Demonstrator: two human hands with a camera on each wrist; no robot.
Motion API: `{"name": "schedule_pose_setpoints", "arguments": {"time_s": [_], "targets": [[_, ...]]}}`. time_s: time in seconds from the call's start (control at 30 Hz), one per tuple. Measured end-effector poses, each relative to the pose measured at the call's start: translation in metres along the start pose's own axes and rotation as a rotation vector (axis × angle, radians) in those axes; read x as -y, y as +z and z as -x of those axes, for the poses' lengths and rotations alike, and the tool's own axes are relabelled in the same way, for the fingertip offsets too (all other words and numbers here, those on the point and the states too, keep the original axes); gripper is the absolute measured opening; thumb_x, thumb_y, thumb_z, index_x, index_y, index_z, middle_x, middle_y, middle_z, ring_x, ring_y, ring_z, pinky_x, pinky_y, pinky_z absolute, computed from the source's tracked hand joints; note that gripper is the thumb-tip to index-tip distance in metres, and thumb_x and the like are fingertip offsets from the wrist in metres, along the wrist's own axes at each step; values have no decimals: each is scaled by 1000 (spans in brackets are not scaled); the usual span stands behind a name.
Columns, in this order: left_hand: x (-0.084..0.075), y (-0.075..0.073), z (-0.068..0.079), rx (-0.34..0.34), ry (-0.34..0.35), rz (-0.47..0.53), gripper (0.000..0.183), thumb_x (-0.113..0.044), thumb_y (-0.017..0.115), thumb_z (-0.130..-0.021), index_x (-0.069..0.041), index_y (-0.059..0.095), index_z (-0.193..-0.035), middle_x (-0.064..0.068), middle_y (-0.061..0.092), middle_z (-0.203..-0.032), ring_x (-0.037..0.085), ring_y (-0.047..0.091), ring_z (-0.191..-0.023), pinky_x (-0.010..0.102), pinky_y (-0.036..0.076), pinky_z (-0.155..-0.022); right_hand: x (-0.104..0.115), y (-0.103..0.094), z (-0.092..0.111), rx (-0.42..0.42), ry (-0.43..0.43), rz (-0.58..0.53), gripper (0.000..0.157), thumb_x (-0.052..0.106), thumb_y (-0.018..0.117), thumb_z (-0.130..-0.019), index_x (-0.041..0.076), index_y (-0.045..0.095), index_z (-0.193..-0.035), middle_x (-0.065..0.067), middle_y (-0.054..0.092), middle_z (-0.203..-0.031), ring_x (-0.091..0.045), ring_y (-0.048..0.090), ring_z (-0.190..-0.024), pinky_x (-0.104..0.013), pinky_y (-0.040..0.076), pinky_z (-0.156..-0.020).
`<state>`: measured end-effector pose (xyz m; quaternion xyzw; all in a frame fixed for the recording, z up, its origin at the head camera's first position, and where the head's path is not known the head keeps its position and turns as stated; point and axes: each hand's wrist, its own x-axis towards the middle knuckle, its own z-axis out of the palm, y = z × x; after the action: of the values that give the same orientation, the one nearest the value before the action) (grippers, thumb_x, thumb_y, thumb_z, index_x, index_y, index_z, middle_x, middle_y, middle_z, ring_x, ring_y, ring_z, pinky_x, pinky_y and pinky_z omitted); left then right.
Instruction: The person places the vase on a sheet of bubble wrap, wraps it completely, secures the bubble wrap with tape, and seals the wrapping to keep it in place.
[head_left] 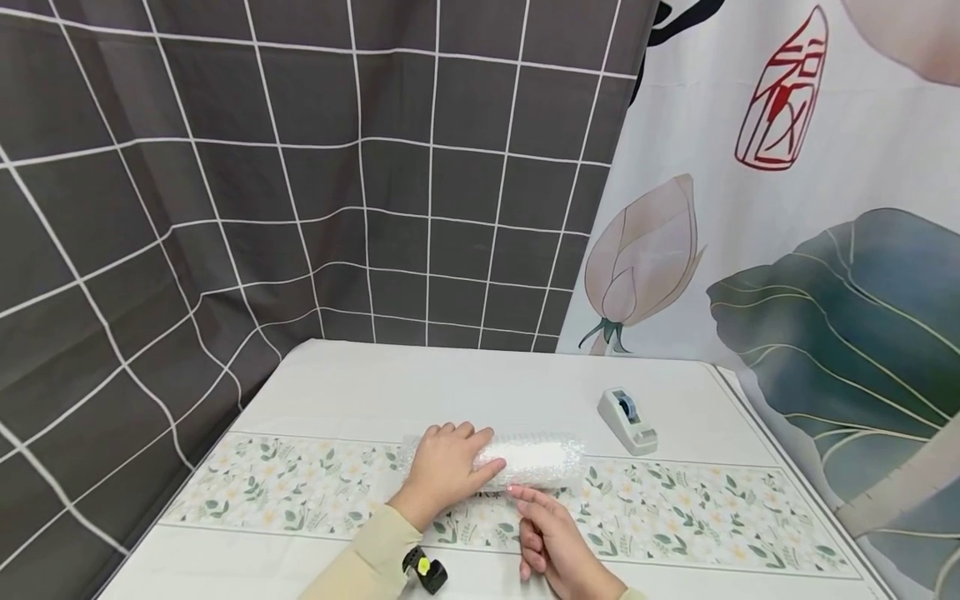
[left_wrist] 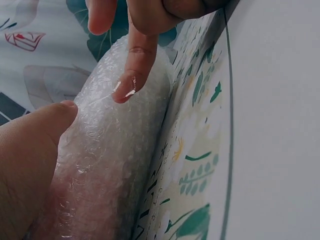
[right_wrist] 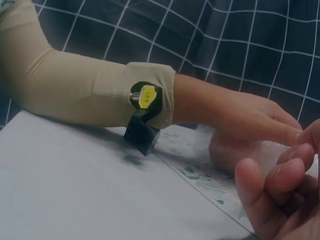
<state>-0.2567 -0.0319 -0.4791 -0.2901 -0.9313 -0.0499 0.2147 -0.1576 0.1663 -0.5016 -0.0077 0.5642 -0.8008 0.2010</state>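
Note:
A roll of bubble wrap (head_left: 528,461) lies crosswise on the table, with something white showing through its layers. My left hand (head_left: 448,464) holds it from above at its left part, fingers over the far side and thumb towards the near side. On the near side, the extended index finger of my right hand (head_left: 551,537) reaches the wrap, its other fingers curled in. In the left wrist view a small shiny clear strip, like tape (left_wrist: 131,89), clings to that index fingertip, right at the bubble wrap (left_wrist: 115,130).
A white tape dispenser (head_left: 628,421) stands behind and to the right of the roll. Under the roll runs a floral-patterned band on the white table cover (head_left: 675,508). A dark grid curtain (head_left: 390,183) and a flower-printed curtain (head_left: 675,142) hang behind the table.

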Motion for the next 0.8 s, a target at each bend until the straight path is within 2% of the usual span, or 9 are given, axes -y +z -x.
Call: {"name": "schedule_pose_setpoints", "arguments": {"time_s": [0.13, 0.27, 0.37, 0.47, 0.53, 0.57, 0.67, 0.73, 0.8], "targets": [[-1, -2, 0, -3, 1, 4, 61, -70, 39, -97, -28, 67, -131, -1, 70, -109, 23, 67, -94, 44, 52, -83, 2, -1, 1, -30, 19, 64, 56, 25, 52, -102, -10, 36, -143, 9, 40, -58, -1, 38, -42, -24, 52, -47], [-1, -3, 0, 4, -1, 6, 60, -70, 40, -97, -28, 66, -131, -1, 70, -109, 23, 67, -94, 44, 52, -83, 5, -3, 1, -40, 68, 185, 41, 27, 55, -101, -6, 48, -123, 8, 43, -57, -2, 40, -42, -24, 52, -47], [-1, -3, 0, 10, -2, 0, 60, -70, 39, -97, -28, 66, -131, -1, 70, -110, 23, 67, -95, 44, 52, -83, 12, -7, 0, -31, 96, 382, 30, 29, 58, -99, -1, 55, -104, 7, 42, -54, -2, 42, -39, -22, 49, -42], [-1, -3, 1, 8, 1, -11, 60, -70, 39, -97, -28, 66, -131, -1, 70, -110, 23, 67, -95, 44, 52, -84, 26, -12, -1, -14, 45, 639, 30, 28, 59, -99, 1, 62, -89, 7, 42, -49, -3, 42, -36, -21, 43, -37], [0, -2, 1, 6, 3, -18, 61, -70, 39, -97, -28, 66, -131, -1, 70, -109, 23, 67, -94, 44, 53, -83, 39, -13, -4, -21, -76, 807, 31, 28, 60, -100, 3, 65, -82, 9, 42, -48, -1, 39, -37, -19, 37, -37], [0, -1, 1, 5, 4, -21, 61, -70, 39, -97, -28, 67, -130, -1, 70, -108, 22, 67, -93, 44, 53, -83, 45, -13, -6, -40, -171, 904, 29, 27, 62, -99, 6, 65, -80, 10, 42, -49, 0, 38, -39, -19, 35, -39], [0, 0, 2, 3, 8, -31, 61, -70, 39, -97, -28, 67, -130, -1, 70, -106, 22, 67, -92, 44, 53, -83, 59, -11, -16, -152, -546, 1261, 19, 29, 68, -95, 14, 66, -82, 13, 46, -58, -1, 39, -49, -22, 35, -44], [-1, 0, 1, 4, 7, -35, 61, -70, 38, -97, -28, 67, -130, -1, 70, -106, 22, 67, -92, 45, 53, -84, 65, -10, -26, -252, -752, 1475, 16, 32, 73, -91, 17, 69, -92, 11, 57, -72, -6, 52, -64, -27, 47, -59], [-1, -1, 1, 7, 6, -34, 61, -70, 38, -97, -27, 67, -130, 0, 70, -107, 23, 67, -93, 45, 53, -85, 67, -12, -36, -295, -860, 1631, 28, 39, 75, -88, 18, 70, -106, 5, 66, -93, -14, 62, -87, -36, 53, -80]]}}
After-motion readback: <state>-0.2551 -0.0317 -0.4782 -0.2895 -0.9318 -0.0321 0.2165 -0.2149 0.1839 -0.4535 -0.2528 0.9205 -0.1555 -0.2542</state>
